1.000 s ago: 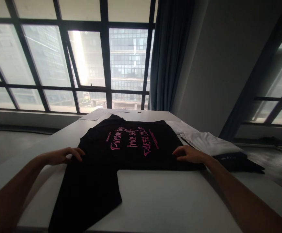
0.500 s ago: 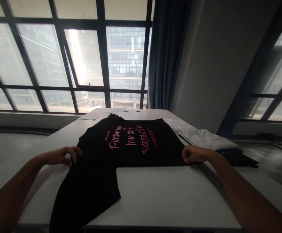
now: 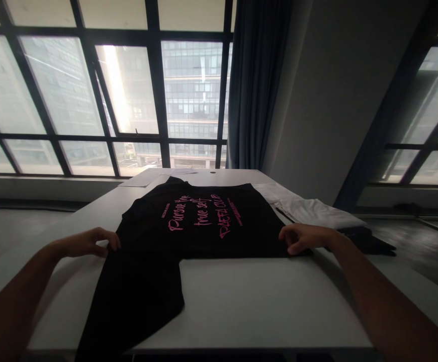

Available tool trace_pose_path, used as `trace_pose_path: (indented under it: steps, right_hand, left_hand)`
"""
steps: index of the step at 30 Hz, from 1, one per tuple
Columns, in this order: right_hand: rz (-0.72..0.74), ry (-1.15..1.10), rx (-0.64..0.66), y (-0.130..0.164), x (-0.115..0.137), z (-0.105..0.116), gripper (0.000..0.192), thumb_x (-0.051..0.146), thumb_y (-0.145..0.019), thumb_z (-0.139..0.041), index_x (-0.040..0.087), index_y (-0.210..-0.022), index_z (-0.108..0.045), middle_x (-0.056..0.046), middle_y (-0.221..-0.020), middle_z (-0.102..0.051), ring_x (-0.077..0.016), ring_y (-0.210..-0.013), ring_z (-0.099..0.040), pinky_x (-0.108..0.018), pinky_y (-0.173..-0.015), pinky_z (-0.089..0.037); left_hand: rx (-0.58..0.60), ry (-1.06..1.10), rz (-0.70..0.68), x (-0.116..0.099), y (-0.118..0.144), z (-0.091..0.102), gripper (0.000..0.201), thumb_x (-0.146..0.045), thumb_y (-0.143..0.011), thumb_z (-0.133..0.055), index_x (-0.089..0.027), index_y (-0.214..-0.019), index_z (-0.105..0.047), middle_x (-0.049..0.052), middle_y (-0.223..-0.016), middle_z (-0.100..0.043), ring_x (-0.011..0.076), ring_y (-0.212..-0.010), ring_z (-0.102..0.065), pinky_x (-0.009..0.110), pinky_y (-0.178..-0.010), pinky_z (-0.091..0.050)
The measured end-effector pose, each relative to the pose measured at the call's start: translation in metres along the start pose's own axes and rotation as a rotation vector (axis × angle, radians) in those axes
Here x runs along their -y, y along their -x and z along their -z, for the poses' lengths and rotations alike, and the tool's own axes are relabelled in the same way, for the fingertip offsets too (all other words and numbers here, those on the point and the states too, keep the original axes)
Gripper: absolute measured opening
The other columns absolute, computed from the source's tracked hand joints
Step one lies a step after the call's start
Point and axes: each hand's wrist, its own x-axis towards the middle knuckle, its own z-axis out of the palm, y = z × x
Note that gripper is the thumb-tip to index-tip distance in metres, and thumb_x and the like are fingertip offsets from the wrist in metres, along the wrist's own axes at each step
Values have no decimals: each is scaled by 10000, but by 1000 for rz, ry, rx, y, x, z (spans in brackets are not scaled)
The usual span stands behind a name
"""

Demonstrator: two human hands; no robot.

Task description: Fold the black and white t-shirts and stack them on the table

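Observation:
A black T-shirt [image 3: 203, 241] with pink lettering lies spread out sideways on a white table [image 3: 241, 301]. Its near sleeve hangs toward me over the table's front edge. On the left, my left hand [image 3: 90, 243] pinches the shirt at the shoulder, above that sleeve. My right hand [image 3: 307, 237] is at the near corner of the hem, fingers curled and thumb bent against the black cloth. Part of the hem is hidden under the right hand.
Folded white clothing [image 3: 317, 211] and dark clothing [image 3: 373, 241] lie along the table's right side. Sheets of paper [image 3: 139, 178] rest at the far left end. Beyond stand large windows [image 3: 192, 90], a blue curtain [image 3: 254, 90] and a grey pillar [image 3: 328, 100].
My right hand's fingers have loosened from a tight fist to a looser curl at the hem. My left hand has shifted slightly along the shoulder. The shirt lies almost the same.

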Motion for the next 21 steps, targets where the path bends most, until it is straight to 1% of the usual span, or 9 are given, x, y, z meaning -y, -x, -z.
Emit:
trace_pose_path:
  steps: [2,5,7,10,13,17,19,20,21]
  right_hand:
    - [-88,61,45,-2,-1,-5,543,396,-454,-818,207,-940,-667,-13,-850,-636,-192,-746,-600,-281,-629,-462]
    - [-150,172,58,-6,-3,-12,358,307,-453,-787,213,-766,-641,24,-739,-600,-163,-656,-569,-262,-563,-410]
    - [-131,194,49,-5,-5,-14,251,280,-506,-741,209,-712,-617,23,-701,-597,-168,-656,-572,-265,-572,-397]
    - [-44,176,-29,4,-7,-14,158,291,-601,-670,207,-712,-595,-2,-725,-627,-194,-713,-597,-285,-633,-415]
    - [17,155,-65,15,-10,-14,164,352,-675,-618,206,-747,-596,-31,-791,-661,-227,-791,-619,-303,-706,-441]
    - [16,141,-20,27,-15,-18,242,413,-703,-593,193,-798,-623,-59,-863,-685,-257,-858,-630,-320,-756,-456]
    - [3,120,36,29,-18,-15,270,430,-688,-608,184,-797,-634,-56,-840,-680,-248,-827,-629,-315,-734,-456]
    - [-12,110,78,29,-19,-9,279,434,-671,-627,180,-787,-639,-49,-807,-673,-237,-793,-626,-310,-713,-453]
    - [-28,99,125,27,-20,-1,287,434,-649,-652,178,-778,-647,-39,-771,-664,-224,-759,-620,-303,-691,-450]
  left_hand:
    - [20,-58,22,-6,-2,-5,270,-451,-695,-729,-243,-865,-746,34,-1093,-711,253,-1006,-621,305,-909,-500]
    - [18,-129,37,-9,-1,-12,265,-434,-638,-752,-259,-836,-757,42,-1099,-677,257,-1005,-620,282,-879,-515]
    - [2,-134,33,-4,3,-15,237,-442,-677,-726,-271,-836,-764,39,-1128,-660,253,-1019,-607,282,-894,-506]
    - [-54,-89,-4,8,12,-20,253,-490,-781,-654,-265,-824,-761,45,-1091,-664,243,-999,-584,299,-917,-483]
    - [-116,-68,-42,13,20,-27,360,-563,-851,-569,-246,-866,-740,60,-1018,-683,235,-951,-580,308,-902,-479]
    - [-147,-67,-65,9,32,-36,403,-581,-874,-533,-223,-900,-717,78,-965,-701,236,-910,-610,310,-865,-496]
    - [-122,-56,-49,6,38,-32,391,-576,-864,-552,-230,-908,-729,76,-959,-716,238,-893,-627,310,-843,-507]
    - [-101,-54,-32,3,39,-26,386,-579,-847,-573,-236,-906,-741,71,-952,-725,238,-879,-634,311,-827,-515]
    - [-134,-70,-11,1,37,-17,395,-598,-809,-603,-239,-874,-754,64,-914,-734,237,-842,-641,310,-793,-526]
